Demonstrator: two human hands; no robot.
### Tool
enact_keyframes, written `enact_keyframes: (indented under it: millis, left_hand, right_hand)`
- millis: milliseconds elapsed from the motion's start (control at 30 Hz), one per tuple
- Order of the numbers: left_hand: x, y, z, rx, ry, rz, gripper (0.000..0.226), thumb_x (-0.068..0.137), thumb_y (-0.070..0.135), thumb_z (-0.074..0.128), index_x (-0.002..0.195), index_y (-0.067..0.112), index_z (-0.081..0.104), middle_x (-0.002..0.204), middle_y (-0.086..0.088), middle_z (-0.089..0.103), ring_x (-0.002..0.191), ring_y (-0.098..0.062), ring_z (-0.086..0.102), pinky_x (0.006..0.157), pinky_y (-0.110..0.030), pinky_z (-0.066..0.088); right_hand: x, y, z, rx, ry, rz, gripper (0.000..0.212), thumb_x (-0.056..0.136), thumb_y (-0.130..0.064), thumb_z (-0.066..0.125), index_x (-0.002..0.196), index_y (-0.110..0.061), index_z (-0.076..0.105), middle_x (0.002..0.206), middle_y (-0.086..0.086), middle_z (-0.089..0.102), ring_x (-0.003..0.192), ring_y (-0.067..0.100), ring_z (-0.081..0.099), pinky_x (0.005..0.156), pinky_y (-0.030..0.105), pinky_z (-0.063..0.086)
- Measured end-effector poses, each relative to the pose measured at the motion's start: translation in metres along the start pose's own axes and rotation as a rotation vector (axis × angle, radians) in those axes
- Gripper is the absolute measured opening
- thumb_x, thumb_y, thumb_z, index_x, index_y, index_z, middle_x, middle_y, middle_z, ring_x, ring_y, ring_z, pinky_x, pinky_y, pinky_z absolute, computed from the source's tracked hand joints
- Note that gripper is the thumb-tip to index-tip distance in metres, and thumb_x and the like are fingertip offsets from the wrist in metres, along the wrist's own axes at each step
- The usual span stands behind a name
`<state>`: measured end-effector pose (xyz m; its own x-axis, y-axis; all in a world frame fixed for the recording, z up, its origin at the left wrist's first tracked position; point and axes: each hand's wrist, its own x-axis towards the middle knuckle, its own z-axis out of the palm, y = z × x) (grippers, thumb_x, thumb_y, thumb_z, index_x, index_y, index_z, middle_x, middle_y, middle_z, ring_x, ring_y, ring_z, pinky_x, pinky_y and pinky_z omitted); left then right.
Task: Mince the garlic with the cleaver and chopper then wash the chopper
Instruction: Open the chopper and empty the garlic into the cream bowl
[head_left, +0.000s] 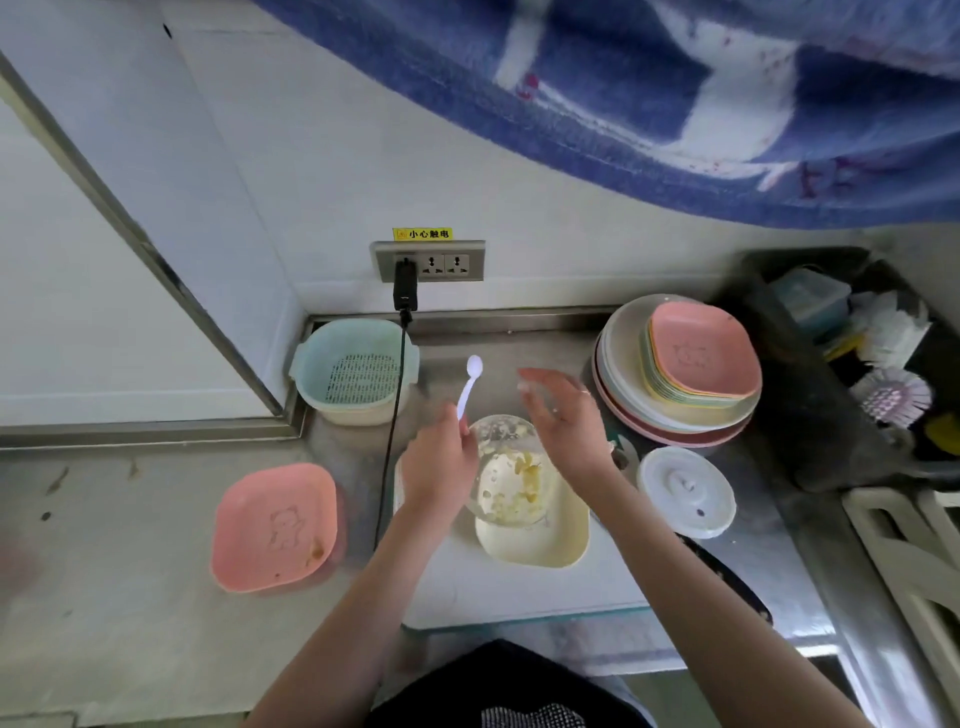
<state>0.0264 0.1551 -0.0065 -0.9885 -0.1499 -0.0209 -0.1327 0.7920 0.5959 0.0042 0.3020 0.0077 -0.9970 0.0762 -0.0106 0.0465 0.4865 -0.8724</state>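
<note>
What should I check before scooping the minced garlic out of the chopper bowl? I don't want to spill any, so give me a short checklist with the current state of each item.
1. Spoon in hand: ok, the left hand pinches its handle, bowl end raised.
2. Chopper bowl steadied: not ok, the right hand hovers open beside it, not gripping.
3. Receiving cream dish under the bowl: ok.
4. Lid off: ok, it lies to the right.
5. Garlic minced finely enough: cannot tell.
6. Black cable clear of the dish: ok, it runs left of it.
</note>
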Motion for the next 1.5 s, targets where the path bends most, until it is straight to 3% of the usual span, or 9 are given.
enact_keyframes:
  millis: [167, 267, 433, 500, 633, 867, 1033, 1167, 1500]
  left_hand:
    - [-0.009, 0.011, 0.007, 0.065, -0.060, 0.026, 0.027, 0.098, 0.018, 0.044, 0.124, 0.011, 0.047, 0.099, -0.006, 0.067, 0.095, -0.031, 0.063, 0.062, -0.031, 0.036]
    - [-0.010, 0.015, 0.006, 0.020, -0.059, 0.017, 0.036, 0.096, 0.013, 0.045, 0.131, 0.015, 0.043, 0.101, -0.005, 0.068, 0.096, -0.031, 0.063, 0.061, -0.031, 0.037]
    - [-0.005, 0.001, 0.009, -0.191, -0.030, -0.084, 0.021, 0.091, 0.005, 0.052, 0.111, 0.012, 0.054, 0.102, -0.002, 0.068, 0.094, -0.023, 0.065, 0.072, -0.037, 0.051]
    - [-0.003, -0.007, 0.012, -0.292, 0.000, -0.112, 0.023, 0.090, 0.005, 0.056, 0.111, 0.012, 0.057, 0.105, 0.000, 0.068, 0.092, -0.018, 0.066, 0.077, -0.038, 0.054]
    - [0.005, -0.008, 0.013, -0.487, -0.012, -0.250, 0.038, 0.088, 0.006, 0.059, 0.126, 0.012, 0.055, 0.100, -0.005, 0.069, 0.086, -0.018, 0.067, 0.081, -0.039, 0.055]
    - [-0.001, -0.023, -0.006, -1.089, -0.473, -0.692, 0.029, 0.084, 0.023, 0.070, 0.102, 0.001, 0.065, 0.094, -0.011, 0.072, 0.083, -0.018, 0.063, 0.065, -0.025, 0.054]
    - [-0.002, -0.019, 0.006, -0.950, -0.515, -0.676, 0.047, 0.076, 0.053, 0.067, 0.101, 0.013, 0.069, 0.097, -0.006, 0.068, 0.079, -0.017, 0.055, 0.065, -0.024, 0.045]
    - [0.002, -0.017, 0.000, -0.963, -0.421, -0.691, 0.049, 0.082, 0.051, 0.066, 0.112, 0.013, 0.060, 0.105, -0.008, 0.064, 0.084, -0.021, 0.066, 0.058, -0.031, 0.051]
    - [0.002, -0.002, 0.011, -0.981, -0.367, -0.768, 0.064, 0.079, 0.061, 0.062, 0.118, 0.011, 0.054, 0.105, -0.005, 0.066, 0.094, -0.025, 0.064, 0.091, -0.049, 0.048]
  right_hand:
    - [0.008, -0.029, 0.024, -0.244, -0.153, 0.085, 0.021, 0.076, -0.052, 0.064, 0.071, -0.033, 0.068, 0.119, -0.011, 0.061, 0.117, 0.013, 0.050, 0.103, 0.043, 0.038]
    - [0.002, -0.043, 0.030, 0.002, -0.114, 0.121, 0.023, 0.085, -0.032, 0.062, 0.066, -0.020, 0.062, 0.060, -0.012, 0.065, 0.061, 0.002, 0.060, 0.068, 0.026, 0.049]
    - [0.014, -0.044, -0.005, 0.699, 0.402, 0.200, 0.028, 0.102, -0.018, 0.037, 0.084, -0.010, 0.056, 0.059, 0.002, 0.057, 0.049, 0.012, 0.057, 0.051, 0.026, 0.051]
    - [0.019, -0.021, -0.025, 0.384, 0.443, 0.123, 0.027, 0.102, -0.020, 0.035, 0.093, -0.007, 0.058, 0.060, 0.001, 0.048, 0.044, 0.007, 0.042, 0.048, 0.025, 0.039]
    - [-0.001, 0.025, -0.021, -0.217, -0.031, 0.248, 0.032, 0.101, -0.025, 0.037, 0.088, -0.008, 0.061, 0.069, 0.005, 0.056, 0.068, 0.023, 0.051, 0.061, 0.033, 0.037]
    - [-0.015, 0.027, -0.015, 0.143, -0.021, 0.302, 0.039, 0.101, -0.040, 0.035, 0.075, -0.020, 0.057, 0.066, -0.004, 0.053, 0.064, 0.013, 0.049, 0.061, 0.026, 0.037]
    - [-0.006, 0.026, -0.015, 0.147, -0.044, 0.296, 0.037, 0.099, -0.041, 0.037, 0.106, -0.016, 0.063, 0.093, 0.012, 0.061, 0.077, 0.023, 0.060, 0.076, 0.032, 0.050]
    - [0.001, 0.021, -0.047, -0.277, -0.201, 0.054, 0.059, 0.092, 0.002, 0.033, 0.143, -0.027, 0.036, 0.095, 0.006, 0.044, 0.066, 0.017, 0.046, 0.063, 0.022, 0.038]
    - [-0.011, -0.013, -0.027, -1.113, -0.400, -0.246, 0.029, 0.099, -0.022, 0.042, 0.127, -0.024, 0.052, 0.115, 0.006, 0.053, 0.095, 0.026, 0.061, 0.068, 0.032, 0.044]
